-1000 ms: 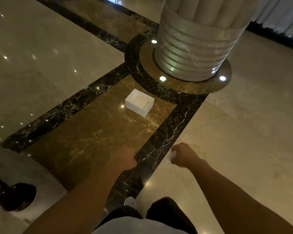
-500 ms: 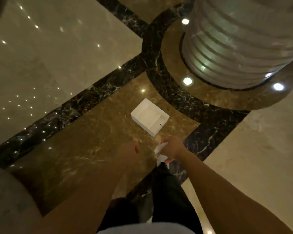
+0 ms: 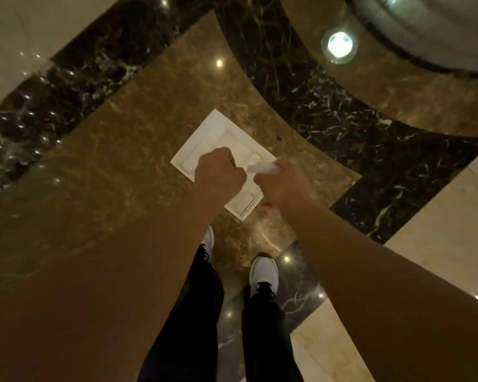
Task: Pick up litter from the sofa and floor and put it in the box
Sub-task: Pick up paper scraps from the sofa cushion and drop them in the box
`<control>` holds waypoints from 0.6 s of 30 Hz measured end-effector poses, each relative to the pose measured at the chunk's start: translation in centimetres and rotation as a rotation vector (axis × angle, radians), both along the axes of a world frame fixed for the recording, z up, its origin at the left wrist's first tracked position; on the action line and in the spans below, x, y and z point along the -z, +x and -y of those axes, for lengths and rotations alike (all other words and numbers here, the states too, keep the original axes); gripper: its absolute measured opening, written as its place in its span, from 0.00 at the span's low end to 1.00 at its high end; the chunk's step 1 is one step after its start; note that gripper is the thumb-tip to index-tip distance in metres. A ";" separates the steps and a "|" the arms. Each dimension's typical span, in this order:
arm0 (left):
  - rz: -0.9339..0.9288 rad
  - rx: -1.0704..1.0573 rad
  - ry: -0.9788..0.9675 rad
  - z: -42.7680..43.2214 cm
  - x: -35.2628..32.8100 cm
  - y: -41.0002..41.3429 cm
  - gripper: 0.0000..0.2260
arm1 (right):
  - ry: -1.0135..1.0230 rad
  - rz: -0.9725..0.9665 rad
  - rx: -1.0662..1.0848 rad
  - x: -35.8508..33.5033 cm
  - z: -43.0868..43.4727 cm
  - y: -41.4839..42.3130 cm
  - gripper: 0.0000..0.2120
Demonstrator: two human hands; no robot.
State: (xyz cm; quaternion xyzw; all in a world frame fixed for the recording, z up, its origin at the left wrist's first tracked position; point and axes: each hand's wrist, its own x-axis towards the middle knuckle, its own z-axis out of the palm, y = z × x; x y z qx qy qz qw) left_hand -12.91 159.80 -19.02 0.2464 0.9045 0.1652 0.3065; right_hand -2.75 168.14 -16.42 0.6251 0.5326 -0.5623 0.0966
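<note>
White box (image 3: 204,142), open, on a brown, pale-veined marble floor panel (image 3: 138,139). Beyond the box, black marble band (image 3: 329,111) with white veining. Cream slab (image 3: 453,216) right of the box. White crumpled litter (image 3: 261,168) over the box. Below the box, black trousers (image 3: 196,312), white shoes (image 3: 263,271).

box (image 3: 215,133): on floor (image 3: 122,133), just beyond shoes (image 3: 263,271)
left hand (image 3: 218,172): over box, left of right hand (image 3: 279,186)
paper scrap (image 3: 261,168): in right hand, above box
column base (image 3: 425,31): far right
</note>
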 end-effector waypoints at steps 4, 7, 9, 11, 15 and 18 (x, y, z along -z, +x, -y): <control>0.076 -0.011 -0.035 -0.9 9.4 -2.2 0.12 | -0.108 0.036 0.051 7.9 0.1 -2.1 0.17; 0.132 -0.059 -0.048 0.1 13.4 -3.6 0.14 | -0.145 0.048 0.203 11.8 0.5 -2.7 0.29; 0.151 -0.039 -0.094 1.4 14.9 -4.7 0.15 | -0.143 0.053 0.222 13.4 0.6 -2.9 0.33; 0.197 0.001 -0.139 2.7 15.1 -5.8 0.16 | -0.119 0.079 0.210 14.3 0.7 -2.9 0.32; 0.230 0.001 -0.187 5.0 13.4 -7.4 0.15 | -0.116 0.148 0.114 13.8 1.4 -3.6 0.26; 0.116 0.029 -0.227 6.6 10.4 -8.7 0.15 | -0.063 0.145 -0.082 12.2 1.9 -5.3 0.19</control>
